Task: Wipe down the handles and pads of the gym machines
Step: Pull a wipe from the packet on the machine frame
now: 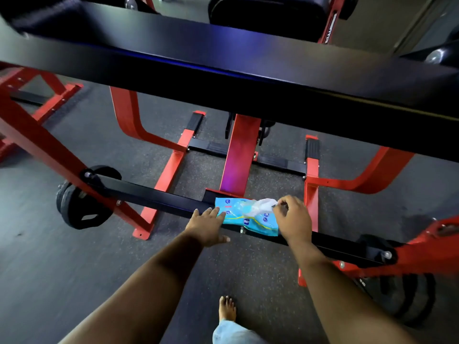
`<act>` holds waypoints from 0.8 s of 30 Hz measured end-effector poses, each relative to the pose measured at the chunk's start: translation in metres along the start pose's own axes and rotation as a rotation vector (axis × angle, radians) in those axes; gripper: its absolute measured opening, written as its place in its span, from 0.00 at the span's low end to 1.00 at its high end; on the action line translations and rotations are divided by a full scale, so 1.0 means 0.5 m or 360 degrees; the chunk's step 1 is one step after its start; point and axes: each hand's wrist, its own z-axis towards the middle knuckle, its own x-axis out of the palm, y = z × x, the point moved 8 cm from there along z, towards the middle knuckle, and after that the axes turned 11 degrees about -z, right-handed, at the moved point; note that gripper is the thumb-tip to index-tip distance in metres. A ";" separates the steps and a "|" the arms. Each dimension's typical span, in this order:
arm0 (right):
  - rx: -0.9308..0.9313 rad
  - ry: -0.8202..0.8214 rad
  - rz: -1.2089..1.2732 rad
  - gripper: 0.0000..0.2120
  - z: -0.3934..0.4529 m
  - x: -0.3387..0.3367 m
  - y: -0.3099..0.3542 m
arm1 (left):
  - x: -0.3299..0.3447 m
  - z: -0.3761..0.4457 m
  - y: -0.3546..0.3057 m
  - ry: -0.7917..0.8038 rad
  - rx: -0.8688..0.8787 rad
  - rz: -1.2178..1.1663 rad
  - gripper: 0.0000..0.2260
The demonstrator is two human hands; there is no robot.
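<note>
The floor (248, 276) is dark speckled rubber, in a dim gym room lit with a purple glow on the red post (236, 157) just beyond the hands. A low black bar (154, 198) runs under both hands, from a plate (83, 207) well off to the left hand's left to a pivot past the right hand. On that bar lies the blue pack (244, 218) of wipes, between the hands. The left hand (207, 227) lies flat, fingers straight and together, tips touching the pack's near end. The right hand (293, 219) pinches a white wipe (264, 204) sticking up from the pack. A broad black beam (223, 68) crosses above and beyond the hands, hiding much of the pad (268, 13) behind it. A bare foot (226, 309) stands below the hands.
</note>
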 end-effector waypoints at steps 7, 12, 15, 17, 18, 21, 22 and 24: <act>0.0180 0.0553 0.0201 0.01 -0.015 0.070 -0.011 | 0.006 -0.002 -0.039 -0.0090 0.0132 0.0105 0.45; 0.0364 0.0592 0.0453 0.03 -0.038 0.110 -0.055 | 0.041 0.044 -0.127 -0.0170 0.0256 0.0049 0.44; 0.0352 0.0570 0.0488 0.03 -0.040 0.103 -0.055 | 0.057 0.061 -0.136 -0.0101 0.0202 0.0078 0.43; 0.0355 0.0514 0.0504 0.03 -0.033 0.093 -0.054 | 0.063 0.062 -0.116 -0.0061 0.0133 0.0111 0.44; 0.0372 0.0462 0.0524 0.03 -0.029 0.087 -0.055 | 0.064 0.059 -0.100 -0.0050 0.0093 0.0123 0.44; 0.0391 0.0309 0.0529 0.04 -0.019 0.057 -0.051 | 0.050 0.049 -0.049 -0.0058 -0.0002 0.0119 0.44; 0.0373 0.0266 0.0525 0.05 -0.017 0.047 -0.045 | 0.043 0.045 -0.035 -0.0066 -0.0018 0.0114 0.44; 0.0355 0.0188 0.0546 0.07 -0.019 0.026 -0.033 | 0.035 0.037 -0.014 -0.0072 -0.0028 0.0122 0.44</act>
